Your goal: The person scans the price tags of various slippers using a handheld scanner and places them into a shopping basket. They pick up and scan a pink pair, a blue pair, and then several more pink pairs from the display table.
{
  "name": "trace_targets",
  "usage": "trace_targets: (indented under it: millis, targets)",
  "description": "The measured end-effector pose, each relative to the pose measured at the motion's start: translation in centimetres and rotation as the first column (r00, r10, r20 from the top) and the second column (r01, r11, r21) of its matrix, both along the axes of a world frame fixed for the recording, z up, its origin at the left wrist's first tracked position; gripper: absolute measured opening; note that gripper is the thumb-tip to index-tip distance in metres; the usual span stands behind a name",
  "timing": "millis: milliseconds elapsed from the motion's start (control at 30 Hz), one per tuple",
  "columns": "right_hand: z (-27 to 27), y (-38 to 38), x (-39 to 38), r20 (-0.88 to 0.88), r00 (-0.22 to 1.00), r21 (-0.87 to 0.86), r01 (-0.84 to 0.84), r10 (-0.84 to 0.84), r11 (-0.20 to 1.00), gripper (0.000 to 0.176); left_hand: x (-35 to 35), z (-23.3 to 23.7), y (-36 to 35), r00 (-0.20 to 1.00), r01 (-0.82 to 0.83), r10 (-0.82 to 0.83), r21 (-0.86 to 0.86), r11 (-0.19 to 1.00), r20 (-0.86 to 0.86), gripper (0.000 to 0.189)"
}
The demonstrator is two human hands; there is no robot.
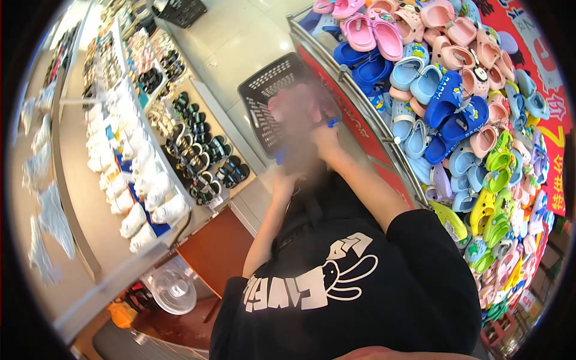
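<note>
My left hand is in front of my body, close to the near end of a black basket on the floor. Further forward and to the right is my right hand. A blurred patch lies between the hands and hides most of their fingers and whatever is between them. A small blue piece shows beside my left hand, and another blue piece shows at my right fingertips. Something pink, partly smeared, is at the basket. Whether either hand grips anything is not clear.
Colourful clogs are piled on a metal-railed display at right. On the left, shelves hold white shoes and dark sandals. Another dark basket stands at the top. A clear round container is at lower left.
</note>
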State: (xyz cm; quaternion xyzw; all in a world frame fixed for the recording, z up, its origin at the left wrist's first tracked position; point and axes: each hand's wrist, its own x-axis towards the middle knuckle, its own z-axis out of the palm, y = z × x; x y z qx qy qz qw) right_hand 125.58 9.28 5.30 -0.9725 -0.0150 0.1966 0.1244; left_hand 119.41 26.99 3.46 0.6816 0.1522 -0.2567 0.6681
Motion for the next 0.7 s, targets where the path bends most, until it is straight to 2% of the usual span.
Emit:
trace_targets:
  millis: [33,67,100,133,167,200,267,300,333,400,500,533,567,600,633,667,700]
  targets:
    - [1.0,-0.5,0.9,0.076,0.997,0.112,-0.004,-0.005,0.994,0.014,1.7,-1.0,0.8,0.994,0.106,-0.109,0.131,0.986,0.021,0.025]
    - [-2.2,-0.6,1.5,0.07,0.997,0.1,0.016,-0.023,0.995,0.014,3.2,-2.1,1.1,0.976,0.198,-0.213,0.255,0.947,0.033,0.025]
    - [-8.1,-0.4,2.2,0.041,0.999,0.006,-0.003,0.003,1.0,0.016,5.0,0.2,0.2,0.989,0.147,-0.149,0.173,0.974,0.0,0.024]
    - [-6.3,-0.4,3.7,0.012,1.0,-0.082,-0.021,0.022,0.996,0.019,6.8,-0.1,0.2,0.994,0.11,-0.109,0.123,0.986,-0.013,0.023]
    - [-4.5,-0.5,4.1,0.184,0.982,0.0,0.04,-0.039,0.999,0.027,8.5,-0.4,0.2,0.994,0.105,-0.106,0.093,0.99,0.008,0.022]
    - [-3.6,-0.9,5.0,0.181,0.981,0.006,0.071,-0.071,0.997,0.027,10.0,-0.5,0.1,0.994,0.108,-0.11,0.069,0.992,0.02,0.021]
    - [-3.4,-1.4,5.2,0.052,0.998,0.139,0.025,-0.033,0.99,0.041,12.4,-1.3,-0.2,0.994,0.106,-0.106,0.073,0.992,-0.005,0.02]
    - [-6.1,-1.4,4.7,0.238,0.966,0.238,0.042,-0.1,0.97,0.047,13.2,-0.2,-1.0,0.994,0.113,-0.113,0.009,0.994,0.007,0.02]
    - [-7.8,-1.5,4.8,0.238,0.962,0.239,0.077,-0.135,0.968,0.047,13.8,0.0,-1.3,0.989,0.148,-0.148,0.01,0.989,0.008,0.02]
    - [-10.4,-2.3,5.9,0.337,0.931,0.3,0.036,-0.141,0.953,0.044,15.0,0.5,-1.8,0.972,0.226,-0.222,0.047,0.973,-0.075,0.021]
    - [-12.7,-4.7,6.8,0.477,0.868,0.357,-0.044,-0.141,0.933,0.04,15.7,1.0,-3.5,0.943,0.323,-0.321,0.01,0.946,-0.089,0.021]
    - [-11.6,-5.6,6.9,0.518,0.844,0.37,-0.078,-0.136,0.926,0.039,15.9,0.6,-3.8,0.933,0.347,-0.346,-0.008,0.938,-0.1,0.021]
    - [-10.4,-6.7,6.1,0.532,0.834,0.42,-0.109,-0.147,0.901,0.028,16.2,0.2,-4.1,0.924,0.371,-0.371,-0.013,0.928,-0.099,0.021]
    - [-5.7,-8.2,5.9,0.533,0.83,0.416,-0.09,-0.163,0.905,0.028,16.7,-0.3,-4.1,0.916,0.377,-0.376,-0.02,0.926,-0.139,0.021]
    - [0.4,-9.9,6.2,0.313,0.931,0.469,0.023,-0.19,0.883,0.026,17.3,-0.5,-4.5,0.91,0.378,-0.377,-0.025,0.925,-0.174,0.021]
    - [4.9,-11.3,6.4,0.074,0.976,0.496,0.142,-0.205,0.857,0.024,17.9,-0.3,-4.9,0.906,0.391,-0.39,-0.028,0.92,-0.166,0.021]
    - [6.9,-12.4,6.2,0.058,0.9,0.639,0.3,-0.433,0.709,0.021,18.3,0.0,-5.4,0.904,0.391,-0.391,-0.033,0.92,-0.172,0.019]
